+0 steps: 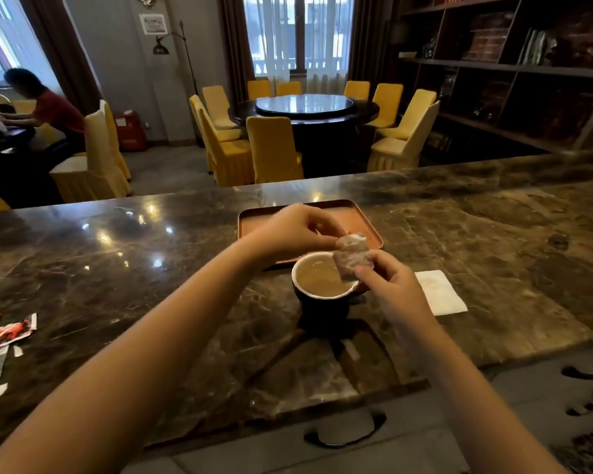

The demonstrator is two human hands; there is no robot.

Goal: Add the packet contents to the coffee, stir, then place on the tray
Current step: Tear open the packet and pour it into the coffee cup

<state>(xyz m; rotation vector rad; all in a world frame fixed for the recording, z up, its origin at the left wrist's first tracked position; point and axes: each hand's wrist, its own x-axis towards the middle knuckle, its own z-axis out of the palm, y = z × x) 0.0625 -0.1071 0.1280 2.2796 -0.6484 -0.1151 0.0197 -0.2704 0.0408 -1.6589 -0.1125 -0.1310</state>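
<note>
A dark cup (324, 311) with a white inside holds light brown coffee and stands on the marble counter. Just above its right rim I hold a small clear packet (351, 260) of brownish contents. My left hand (295, 230) pinches the packet's top corner. My right hand (389, 280) grips its lower end with fingers and thumb. Behind the cup lies an orange-brown tray (363, 217), partly hidden by my left hand.
A white napkin (440, 292) lies right of the cup. Torn wrappers and paper scraps (6, 333) sit at the counter's left edge. Beyond the counter stand yellow chairs, a round table, shelves, and a seated person at far left.
</note>
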